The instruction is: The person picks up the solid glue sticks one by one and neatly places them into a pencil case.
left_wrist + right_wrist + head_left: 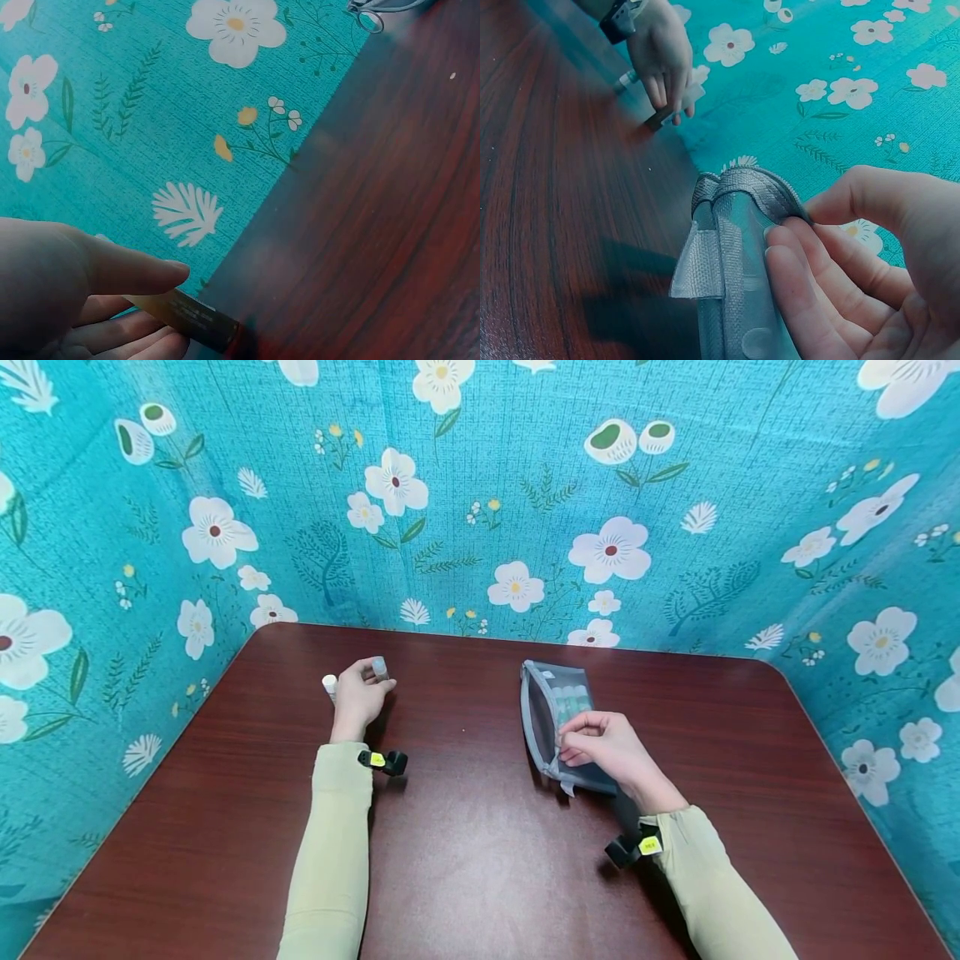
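White-capped tube (330,684): farthest left of the pouch, just beside my left hand, which hides part of it; I cannot tell whether it stands or lies.
Left grip (360,695): well left of the pouch, pinching a small bottle (380,669) between thumb and fingers.
Bottle's long axis: tilted, pale end up, dark end down toward the counter (465,868); whether it touches there I cannot tell.
Bottle to pouch: the pouch (564,676) lies to the bottle's right, well apart, its unzipped mouth gaping left toward it. The mouth's long axis runs from the far side to the side near me, so the bottle faces its length rather than one end.
White speck: a tiny dot (462,730) on the counter, left of the pouch.
Tubes inside: several pale-topped ones (573,700) show through the pouch's mesh.
Right grip (603,747): the nearer hand, pinching the pouch's rim toward its near end.
In the way: my right fingers overlap the near part of the pouch's opening, by my judgement the only crowded stretch.
Fabric loop (567,788): at the pouch's near end.
Flowered cloth (480,477): behind the pouch.
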A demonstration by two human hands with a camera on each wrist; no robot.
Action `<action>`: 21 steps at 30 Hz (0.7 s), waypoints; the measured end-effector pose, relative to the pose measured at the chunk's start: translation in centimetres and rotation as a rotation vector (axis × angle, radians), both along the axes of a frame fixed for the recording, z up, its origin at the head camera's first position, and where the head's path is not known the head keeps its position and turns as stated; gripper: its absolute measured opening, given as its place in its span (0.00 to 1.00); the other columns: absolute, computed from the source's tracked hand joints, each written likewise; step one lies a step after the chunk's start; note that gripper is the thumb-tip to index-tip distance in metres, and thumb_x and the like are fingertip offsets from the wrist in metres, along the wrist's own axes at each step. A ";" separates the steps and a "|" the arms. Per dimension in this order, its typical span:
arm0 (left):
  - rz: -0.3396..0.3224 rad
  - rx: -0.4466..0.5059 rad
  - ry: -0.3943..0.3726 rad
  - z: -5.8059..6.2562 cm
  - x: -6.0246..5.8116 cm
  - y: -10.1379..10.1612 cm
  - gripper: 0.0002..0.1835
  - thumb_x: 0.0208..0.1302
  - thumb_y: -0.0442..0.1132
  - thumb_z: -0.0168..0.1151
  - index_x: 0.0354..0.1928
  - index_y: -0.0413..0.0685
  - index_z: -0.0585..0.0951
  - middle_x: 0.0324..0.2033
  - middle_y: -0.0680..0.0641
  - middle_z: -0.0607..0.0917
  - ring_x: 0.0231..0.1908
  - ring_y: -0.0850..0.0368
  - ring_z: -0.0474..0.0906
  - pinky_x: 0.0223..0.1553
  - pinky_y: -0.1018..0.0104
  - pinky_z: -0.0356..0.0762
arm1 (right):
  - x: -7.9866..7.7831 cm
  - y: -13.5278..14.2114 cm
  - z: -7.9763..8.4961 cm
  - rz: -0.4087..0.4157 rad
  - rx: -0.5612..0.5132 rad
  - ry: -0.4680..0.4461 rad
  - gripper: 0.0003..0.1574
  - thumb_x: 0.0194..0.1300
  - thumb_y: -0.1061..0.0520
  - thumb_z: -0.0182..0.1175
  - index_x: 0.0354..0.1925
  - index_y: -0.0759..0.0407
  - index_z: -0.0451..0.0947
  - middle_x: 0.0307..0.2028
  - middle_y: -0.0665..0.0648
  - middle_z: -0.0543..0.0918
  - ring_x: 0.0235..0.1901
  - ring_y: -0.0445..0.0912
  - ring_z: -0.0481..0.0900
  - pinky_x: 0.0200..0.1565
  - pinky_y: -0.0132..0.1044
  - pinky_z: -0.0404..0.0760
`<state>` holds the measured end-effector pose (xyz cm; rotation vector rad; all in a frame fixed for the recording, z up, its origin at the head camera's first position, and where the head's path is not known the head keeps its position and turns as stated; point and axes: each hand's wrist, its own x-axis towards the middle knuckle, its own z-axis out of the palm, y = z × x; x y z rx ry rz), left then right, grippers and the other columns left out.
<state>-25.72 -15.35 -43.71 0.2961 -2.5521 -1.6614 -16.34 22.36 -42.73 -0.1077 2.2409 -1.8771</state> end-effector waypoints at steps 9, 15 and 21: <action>-0.018 -0.015 -0.018 -0.3 0.1 0.0 0.26 0.67 0.29 0.66 0.66 0.36 0.75 0.60 0.35 0.79 0.62 0.43 0.77 0.62 0.53 0.74 | 0.0 0.0 -0.1 -0.003 0.006 0.003 0.14 0.67 0.65 0.63 0.45 0.79 0.81 0.33 0.64 0.87 0.29 0.49 0.87 0.37 0.42 0.88; -0.007 -0.031 -0.027 -0.6 -0.1 0.0 0.24 0.66 0.29 0.67 0.64 0.36 0.76 0.57 0.35 0.81 0.59 0.44 0.79 0.60 0.53 0.76 | 0.0 0.0 0.0 -0.008 0.009 -0.003 0.14 0.67 0.65 0.64 0.45 0.78 0.81 0.34 0.64 0.87 0.29 0.50 0.88 0.37 0.42 0.88; -0.005 -0.036 -0.033 -0.7 -0.2 0.1 0.23 0.65 0.28 0.68 0.62 0.36 0.78 0.54 0.35 0.83 0.56 0.44 0.81 0.57 0.53 0.78 | 0.0 -0.1 0.1 -0.007 0.013 -0.003 0.14 0.68 0.64 0.64 0.45 0.78 0.81 0.34 0.64 0.87 0.29 0.50 0.88 0.37 0.43 0.88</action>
